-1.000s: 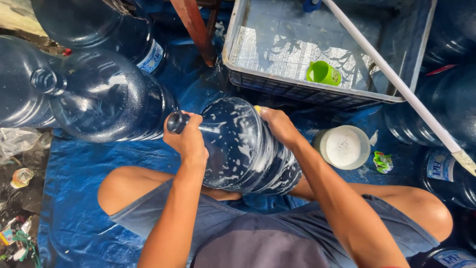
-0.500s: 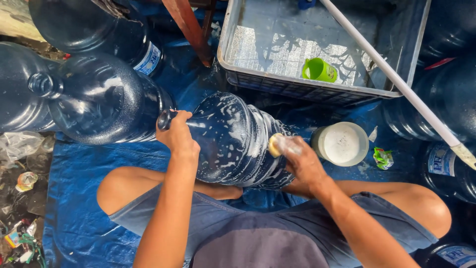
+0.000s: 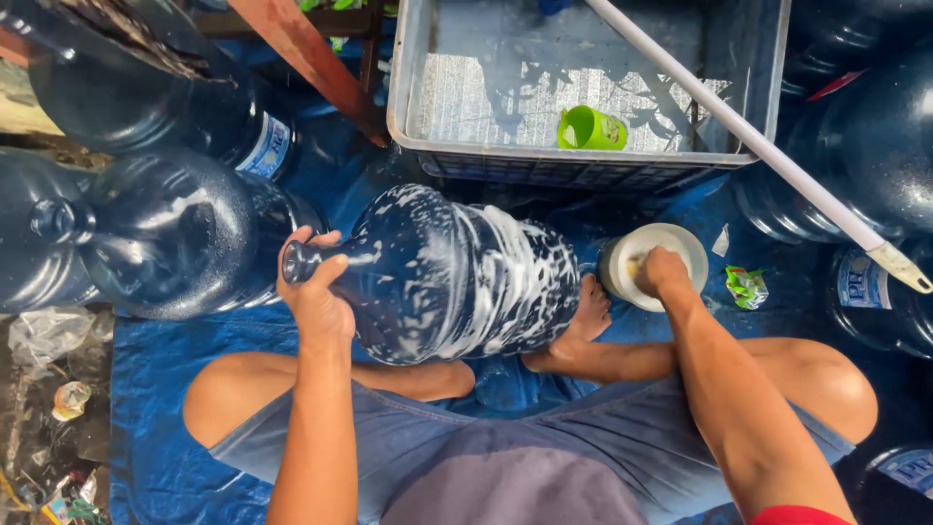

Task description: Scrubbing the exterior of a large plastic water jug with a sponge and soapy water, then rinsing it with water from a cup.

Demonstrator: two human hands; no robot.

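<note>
Glossy translucent plastic water jug [image 3: 457, 277] streaked with matt white suds; wet crinkled blue plastic tarp [image 3: 160, 365].

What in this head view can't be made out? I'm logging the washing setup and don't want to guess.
- What the right hand holds: its fingers cover it inside the white bowl.
- Left hand grip on the soapy jug: the neck hides the fingertips.
- Green cup contents: opening faces sideways.
- White pole: cut off by the top edge.
- Litter at left: too small.
</note>
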